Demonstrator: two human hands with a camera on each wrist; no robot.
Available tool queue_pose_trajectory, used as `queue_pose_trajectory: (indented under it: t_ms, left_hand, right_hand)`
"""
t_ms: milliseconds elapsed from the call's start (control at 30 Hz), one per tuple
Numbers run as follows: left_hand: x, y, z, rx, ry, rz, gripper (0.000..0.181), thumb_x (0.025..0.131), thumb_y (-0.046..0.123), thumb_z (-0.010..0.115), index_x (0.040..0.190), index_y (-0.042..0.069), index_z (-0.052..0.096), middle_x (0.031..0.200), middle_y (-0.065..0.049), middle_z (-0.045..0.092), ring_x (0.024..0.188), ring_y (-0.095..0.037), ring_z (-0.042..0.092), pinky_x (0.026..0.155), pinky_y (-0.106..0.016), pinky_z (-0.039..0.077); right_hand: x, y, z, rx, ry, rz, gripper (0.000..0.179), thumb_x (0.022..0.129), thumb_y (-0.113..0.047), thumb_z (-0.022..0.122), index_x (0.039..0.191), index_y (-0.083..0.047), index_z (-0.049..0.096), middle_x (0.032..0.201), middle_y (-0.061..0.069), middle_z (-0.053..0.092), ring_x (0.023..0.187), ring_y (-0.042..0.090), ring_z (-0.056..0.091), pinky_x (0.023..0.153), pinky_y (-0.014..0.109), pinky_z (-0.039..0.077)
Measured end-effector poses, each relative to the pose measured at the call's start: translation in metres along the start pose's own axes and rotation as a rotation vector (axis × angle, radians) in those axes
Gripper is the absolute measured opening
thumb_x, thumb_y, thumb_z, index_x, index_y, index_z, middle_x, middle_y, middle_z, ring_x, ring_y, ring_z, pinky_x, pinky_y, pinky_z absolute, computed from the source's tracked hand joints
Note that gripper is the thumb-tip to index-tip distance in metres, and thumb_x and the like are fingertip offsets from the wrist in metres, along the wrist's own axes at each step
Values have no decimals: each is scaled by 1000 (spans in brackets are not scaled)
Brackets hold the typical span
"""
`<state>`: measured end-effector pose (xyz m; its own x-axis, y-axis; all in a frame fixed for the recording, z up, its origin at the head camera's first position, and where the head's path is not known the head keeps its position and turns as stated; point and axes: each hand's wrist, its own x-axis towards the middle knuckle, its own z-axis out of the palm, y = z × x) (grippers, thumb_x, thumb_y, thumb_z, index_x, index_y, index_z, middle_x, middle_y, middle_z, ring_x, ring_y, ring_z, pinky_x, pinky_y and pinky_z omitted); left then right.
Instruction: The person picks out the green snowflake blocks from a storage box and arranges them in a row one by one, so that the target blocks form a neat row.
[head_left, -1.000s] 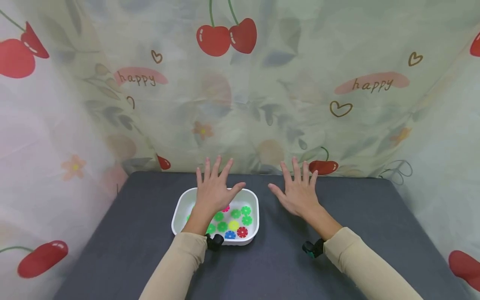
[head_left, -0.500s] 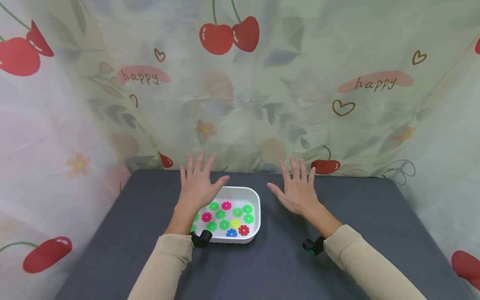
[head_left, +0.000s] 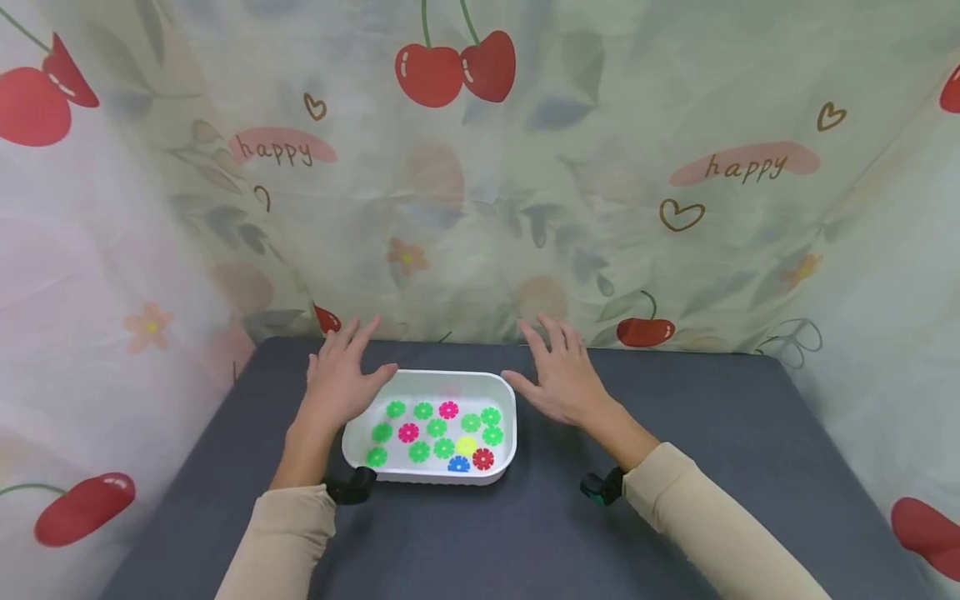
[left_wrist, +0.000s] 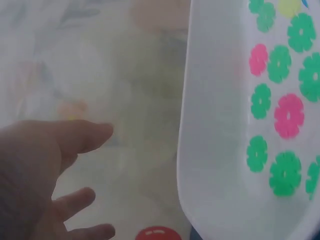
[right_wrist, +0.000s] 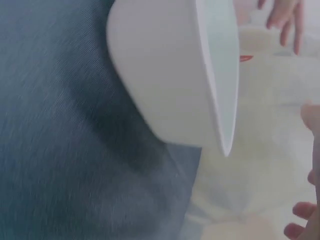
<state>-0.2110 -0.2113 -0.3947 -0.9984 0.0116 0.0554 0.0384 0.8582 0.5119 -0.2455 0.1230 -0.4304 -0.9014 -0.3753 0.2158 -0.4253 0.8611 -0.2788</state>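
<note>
A white rectangular tub stands on the dark table, left of centre in the head view. On its floor lie several flat notched plastic discs, most of them green, with pink, yellow, blue and red ones among them. My left hand is raised by the tub's left end, fingers spread, holding nothing. By the right end hovers my right hand, its fingers loosely extended and free of any object. In the left wrist view the thumb points toward the tub wall with a gap between. The right wrist view shows the tub's outer side.
The dark cloth-covered table reaches back to a hanging curtain printed with cherries and leaves. Similar fabric encloses both sides. A thin looped cord hangs near the table's back right corner.
My left hand has moved left from above the tub to beside its left end, uncovering the discs. My right hand has shifted left, closer to the tub's right end. The tub stays put.
</note>
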Motion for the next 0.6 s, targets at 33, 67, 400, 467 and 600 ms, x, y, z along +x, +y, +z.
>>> queue_pose_trajectory:
  t_ms: [33,67,400,467,600]
  left_hand:
    - [-1,-3,-1,-9,-7,-9,78,99,40,63,164,33,20,172,-16,14,156,-51,9,118,-78,11]
    - [-2,-7,-2,-18,-13,-19,78,99,39,63,164,34,20,172,-17,14,155,-51,12,117,-77,15]
    - [-11,-42,-4,-68,-55,-35,74,100,31,64,163,32,25,166,-21,29,151,-47,29,116,-70,29]
    - [-13,-48,-3,-78,-68,-38,72,100,32,65,162,32,28,164,-21,35,148,-47,35,114,-69,34]
    - [-16,-56,-2,-110,-108,-73,69,100,34,65,161,31,33,159,-20,43,141,-48,45,109,-66,42]
  right_hand:
    - [1,-4,0,27,-1,-9,85,96,-63,56,163,-20,25,167,17,21,153,42,21,123,64,24]
    - [2,-8,-1,57,-4,-16,85,96,-62,58,162,-20,26,166,17,23,152,41,22,122,63,27]
    - [9,-29,8,261,-34,-88,81,93,-52,71,157,-18,36,156,11,38,143,35,36,113,58,41]
    - [10,-33,11,292,-49,-93,80,92,-50,71,157,-18,36,155,10,40,141,34,37,112,58,42]
    - [13,-42,14,364,-75,-81,80,92,-49,72,157,-19,36,152,9,42,140,31,39,112,56,42]
